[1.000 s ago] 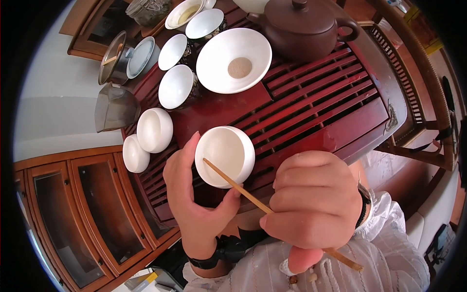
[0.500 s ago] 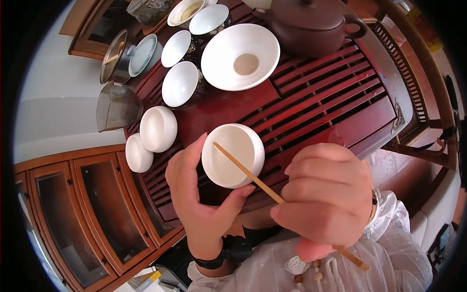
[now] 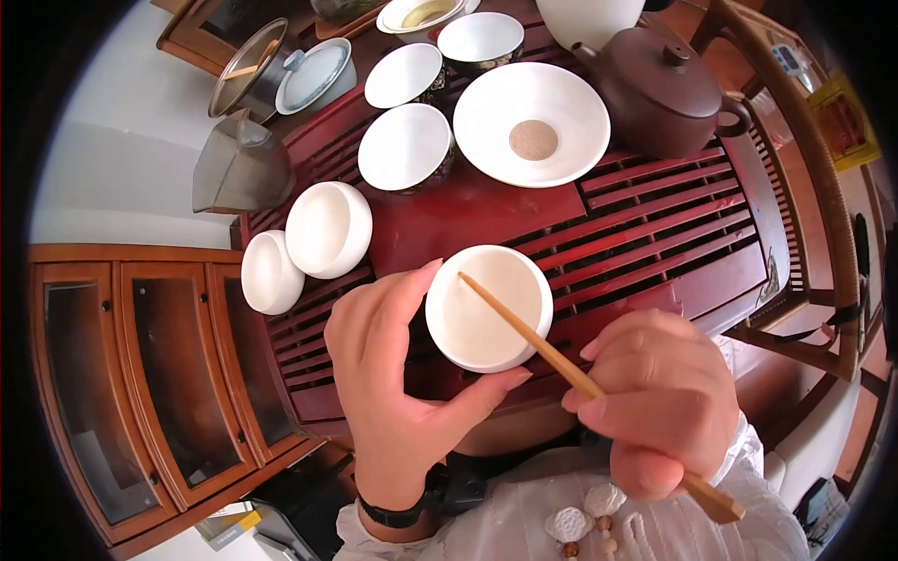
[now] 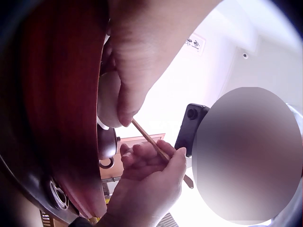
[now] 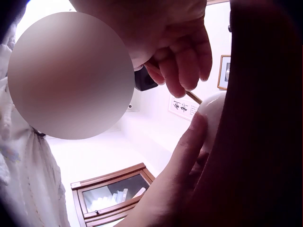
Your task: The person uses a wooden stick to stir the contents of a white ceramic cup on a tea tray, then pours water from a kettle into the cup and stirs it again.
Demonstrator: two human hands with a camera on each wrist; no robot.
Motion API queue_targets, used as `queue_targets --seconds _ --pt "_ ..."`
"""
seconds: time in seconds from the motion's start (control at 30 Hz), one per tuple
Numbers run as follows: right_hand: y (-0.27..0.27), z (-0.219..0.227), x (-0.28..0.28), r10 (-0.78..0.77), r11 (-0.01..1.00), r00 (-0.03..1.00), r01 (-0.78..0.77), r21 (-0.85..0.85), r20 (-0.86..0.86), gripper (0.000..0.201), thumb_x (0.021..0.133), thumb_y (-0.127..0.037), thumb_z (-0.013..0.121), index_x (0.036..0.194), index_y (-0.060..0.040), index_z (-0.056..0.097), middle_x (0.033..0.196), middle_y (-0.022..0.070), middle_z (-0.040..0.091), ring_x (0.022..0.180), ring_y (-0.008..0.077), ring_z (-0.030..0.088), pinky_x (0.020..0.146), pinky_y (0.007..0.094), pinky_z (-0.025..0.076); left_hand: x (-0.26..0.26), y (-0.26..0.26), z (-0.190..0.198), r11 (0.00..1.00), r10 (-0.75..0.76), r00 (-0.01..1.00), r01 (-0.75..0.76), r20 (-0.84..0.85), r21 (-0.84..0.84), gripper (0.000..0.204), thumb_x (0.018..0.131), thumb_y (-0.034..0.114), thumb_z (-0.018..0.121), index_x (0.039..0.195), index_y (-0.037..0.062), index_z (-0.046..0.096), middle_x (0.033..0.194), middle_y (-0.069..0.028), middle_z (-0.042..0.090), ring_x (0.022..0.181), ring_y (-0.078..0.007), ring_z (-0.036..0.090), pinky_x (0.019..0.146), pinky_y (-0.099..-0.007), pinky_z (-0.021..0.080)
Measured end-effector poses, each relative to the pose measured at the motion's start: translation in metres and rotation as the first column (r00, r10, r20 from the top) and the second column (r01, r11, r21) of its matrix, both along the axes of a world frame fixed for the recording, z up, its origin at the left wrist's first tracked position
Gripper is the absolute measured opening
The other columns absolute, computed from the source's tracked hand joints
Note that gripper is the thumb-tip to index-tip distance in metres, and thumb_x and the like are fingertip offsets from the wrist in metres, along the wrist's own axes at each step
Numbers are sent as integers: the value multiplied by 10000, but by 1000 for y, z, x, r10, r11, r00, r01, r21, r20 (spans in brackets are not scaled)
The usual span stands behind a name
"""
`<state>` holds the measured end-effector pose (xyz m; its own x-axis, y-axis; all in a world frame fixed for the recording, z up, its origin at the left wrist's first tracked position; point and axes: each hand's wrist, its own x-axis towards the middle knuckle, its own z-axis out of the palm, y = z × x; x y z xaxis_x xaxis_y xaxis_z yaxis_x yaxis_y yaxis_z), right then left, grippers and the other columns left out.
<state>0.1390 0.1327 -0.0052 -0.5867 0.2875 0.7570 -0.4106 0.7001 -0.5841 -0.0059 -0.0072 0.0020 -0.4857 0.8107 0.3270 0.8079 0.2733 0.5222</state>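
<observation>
A white cup (image 3: 489, 323) is gripped by my left hand (image 3: 393, 374), with the thumb at its near side and the fingers at its left. My right hand (image 3: 669, 402) pinches a thin wooden stick (image 3: 561, 363), whose narrow tip lies over the inside of the cup; whether it touches the wall I cannot tell. The stick's wide end sticks out below the right hand. In the left wrist view the thumb presses the cup (image 4: 110, 99), and the right hand (image 4: 147, 189) holds the stick (image 4: 149, 138) with curled fingers.
On the red slatted tray (image 3: 440, 220) stand two white cups (image 3: 327, 229), several dark-patterned cups (image 3: 405, 148), a wide white bowl (image 3: 477, 122) with a brown patch in its base, and a brown teapot (image 3: 664, 98). A glass pitcher (image 3: 245, 168) and lidded bowl (image 3: 315, 79) are at the left.
Both hands, with the cup and stick, have shifted right in the head view. The tray items have also shifted in view, and the stick remains angled into the cup.
</observation>
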Motion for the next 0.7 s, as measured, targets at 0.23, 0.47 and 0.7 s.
queue_targets --seconds 0.23,0.47,0.7 --pt "-6 2 0 61 998 998 -61 -18 3 460 1043 -419 313 930 -12 495 653 107 639 490 201 589 551 377 551 2 1 0 1000 24 999 -24 34 6 779 484 181 863 1195 23 586 1119 -101 550 1063 -266 538 937 -371 420" --pt "-9 5 2 33 998 998 -29 -56 62 440 1045 -419 293 945 -33 479 683 126 665 531 223 639 579 386 570 0 0 -1 1000 3 999 -4 43 25 781 496 193 868 1200 11 583 1120 -103 546 1061 -257 544 920 -365 434" --pt "-15 5 1 -44 997 998 46 -61 39 433 1045 -427 273 914 -56 453 669 127 665 524 228 641 575 389 570 1 -1 -2 999 5 996 -8 91 32 782 502 182 865 1209 8 578 1130 -99 541 1072 -244 543 922 -357 443"
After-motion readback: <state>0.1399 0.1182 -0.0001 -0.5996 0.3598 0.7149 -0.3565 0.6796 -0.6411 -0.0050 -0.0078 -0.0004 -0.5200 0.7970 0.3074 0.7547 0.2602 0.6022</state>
